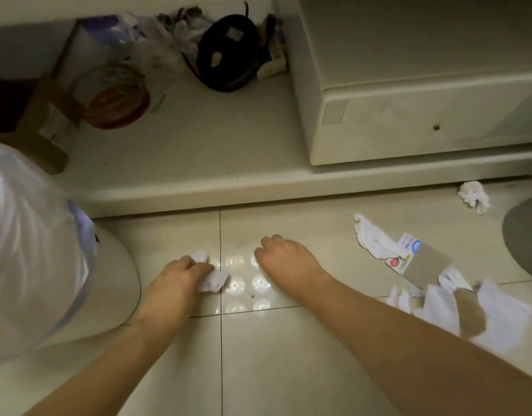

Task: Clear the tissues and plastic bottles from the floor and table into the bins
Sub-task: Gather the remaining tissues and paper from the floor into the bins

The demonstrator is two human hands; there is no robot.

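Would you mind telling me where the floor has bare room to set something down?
Bare tiles lie in front of both hands, up to the low shelf edge, and near the camera between the forearms. It is crowded at right, around the tissue pile and long tissue. The bin blocks the left.

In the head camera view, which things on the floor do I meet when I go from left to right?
Bin with plastic liner → left hand gripping a crumpled tissue → right hand → torn carton among tissues → tissue ball by the low platform.
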